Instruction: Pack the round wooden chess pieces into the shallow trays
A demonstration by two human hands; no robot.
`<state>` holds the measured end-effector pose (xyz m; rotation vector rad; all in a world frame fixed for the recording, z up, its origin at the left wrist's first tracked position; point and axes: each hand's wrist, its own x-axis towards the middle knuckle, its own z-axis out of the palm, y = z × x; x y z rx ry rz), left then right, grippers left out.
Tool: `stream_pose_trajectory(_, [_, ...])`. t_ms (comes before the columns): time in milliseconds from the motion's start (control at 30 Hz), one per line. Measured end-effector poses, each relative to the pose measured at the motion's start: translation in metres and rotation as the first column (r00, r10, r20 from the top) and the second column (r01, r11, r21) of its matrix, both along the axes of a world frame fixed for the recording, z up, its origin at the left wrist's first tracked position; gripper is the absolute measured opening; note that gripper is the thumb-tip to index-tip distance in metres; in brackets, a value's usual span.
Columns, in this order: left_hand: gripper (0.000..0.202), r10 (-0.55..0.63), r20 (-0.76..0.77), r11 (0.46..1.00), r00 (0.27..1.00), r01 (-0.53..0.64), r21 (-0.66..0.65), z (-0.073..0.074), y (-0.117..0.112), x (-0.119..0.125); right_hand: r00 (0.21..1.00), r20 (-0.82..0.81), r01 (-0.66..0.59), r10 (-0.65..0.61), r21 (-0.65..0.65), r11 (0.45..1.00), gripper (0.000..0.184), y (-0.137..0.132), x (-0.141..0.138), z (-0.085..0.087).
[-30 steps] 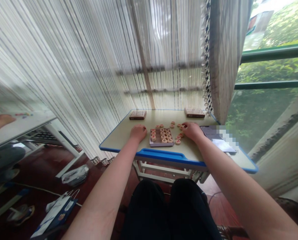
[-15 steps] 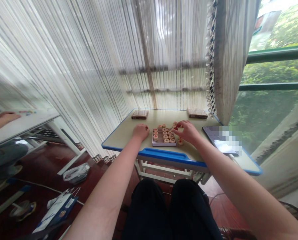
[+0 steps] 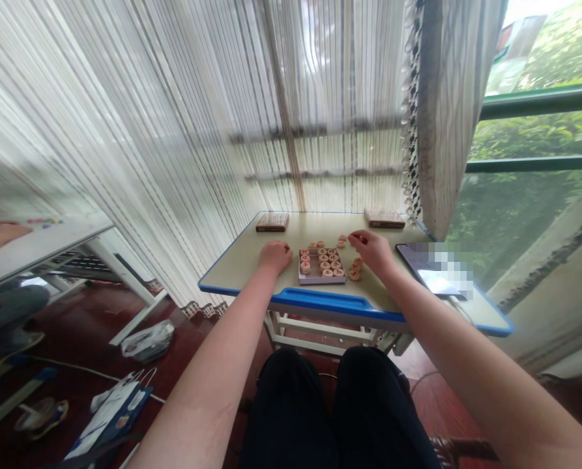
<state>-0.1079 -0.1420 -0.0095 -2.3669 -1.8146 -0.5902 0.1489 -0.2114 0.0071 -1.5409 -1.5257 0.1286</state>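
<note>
A shallow purple-sided box (image 3: 321, 280) holds rows of round wooden Chinese chess pieces (image 3: 326, 265), red-marked on the left and dark-marked on the right. A bare strip of its floor shows between them. My left hand (image 3: 276, 256) rests on the table left of the box, its fingers curled closed, and no object shows in it. Beyond the box's right side, my right hand (image 3: 371, 250) has thumb and fingertips pinched together; what is between them, if anything, is too small to make out. Close to those fingertips lie loose pieces (image 3: 341, 241), and more pieces (image 3: 354, 272) sit below the hand.
Two flat brown boxes, a left one (image 3: 272, 222) and a right one (image 3: 384, 218), lie at the table's (image 3: 236, 264) far edge. A tablet-like device (image 3: 412, 255) lies on the right. At far left, another person's hand (image 3: 8, 231) is over a white table. Bags (image 3: 148, 340) lie on the floor.
My right hand has moved from the box's right edge, away and to the right, uncovering loose pieces beside the box. My left hand has stayed in place.
</note>
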Motion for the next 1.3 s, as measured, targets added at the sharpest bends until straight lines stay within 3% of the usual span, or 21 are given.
stream_pose_trajectory(167, [0.028, 0.006, 0.013, 1.000, 1.000, -0.005, -0.022, 0.001, -0.002, 0.000, 0.994, -0.087, -0.068, 0.069, 0.018, 0.998, 0.045, 0.004, -0.001, -0.002])
stream_pose_trajectory(400, [0.027, 0.005, 0.016, 1.000, 1.000, -0.005, 0.005, 0.001, 0.002, 0.002, 0.945, 0.061, -0.327, 0.322, 0.096, 0.940, 0.033, -0.026, -0.038, 0.008])
stream_pose_trajectory(533, [0.027, 0.015, 0.014, 1.000, 1.000, -0.015, 0.009, 0.000, 0.005, 0.002, 0.852, 0.237, -0.497, 0.467, 0.085, 0.863, 0.021, -0.041, -0.072, 0.011])
stream_pose_trajectory(600, [0.027, 0.012, 0.011, 1.000, 1.000, -0.012, 0.007, 0.000, 0.005, 0.001, 0.833, 0.324, -0.509, 0.448, 0.131, 0.851, 0.020, -0.043, -0.084, 0.005])
stream_pose_trajectory(767, [0.026, -0.022, 0.011, 1.000, 1.000, 0.022, 0.014, -0.001, 0.006, -0.001, 0.845, 0.459, -0.392, 0.275, 0.183, 0.901, 0.017, -0.038, -0.096, -0.012])
stream_pose_trajectory(900, [0.026, -0.016, 0.012, 0.999, 1.000, 0.015, 0.031, -0.003, 0.009, -0.001, 0.844, 0.493, -0.339, 0.213, 0.181, 0.923, 0.016, -0.040, -0.096, -0.014])
stream_pose_trajectory(1067, [0.026, -0.008, 0.020, 1.000, 1.000, 0.007, 0.028, -0.004, 0.010, 0.001, 0.805, 0.541, -0.372, 0.242, 0.143, 0.917, 0.018, -0.043, -0.097, -0.010])
stream_pose_trajectory(1300, [0.027, 0.001, 0.025, 1.000, 1.000, -0.001, 0.026, -0.003, 0.009, 0.001, 0.814, 0.511, -0.378, 0.277, 0.104, 0.920, 0.018, -0.039, -0.094, -0.014])
